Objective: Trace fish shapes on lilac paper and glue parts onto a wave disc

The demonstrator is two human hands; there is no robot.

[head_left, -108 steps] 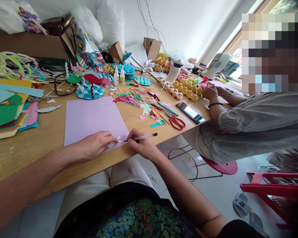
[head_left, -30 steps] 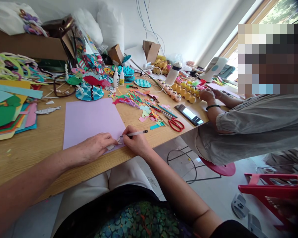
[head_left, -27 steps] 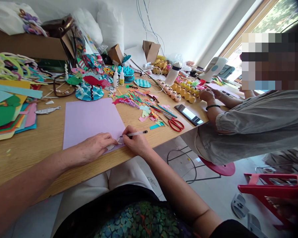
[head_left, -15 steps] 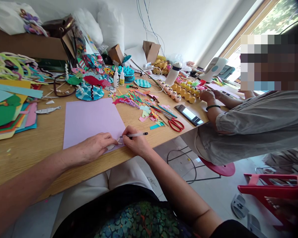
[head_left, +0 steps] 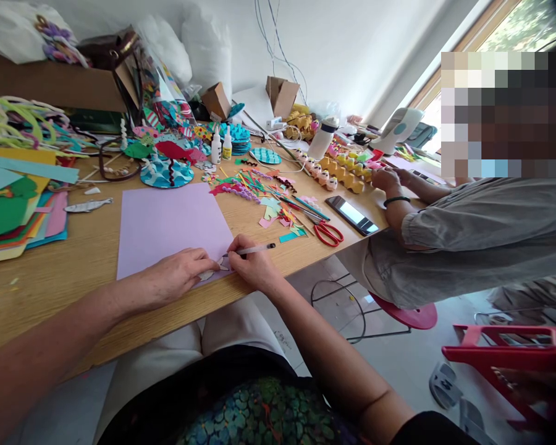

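Wooden table (head_left: 92, 247) holds colourful craft clutter against a white wall (head_left: 333, 55).

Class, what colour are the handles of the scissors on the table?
Red handles, clearest in the head view.

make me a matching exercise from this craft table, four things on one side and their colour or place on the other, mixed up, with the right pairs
1. pen
2. scissors
3. purple sheet
4. phone

A. partly under the left hand
B. near the yellow egg-carton strips
C. in the right hand
D. red handles

Right pairs: 1-C, 2-D, 3-A, 4-B
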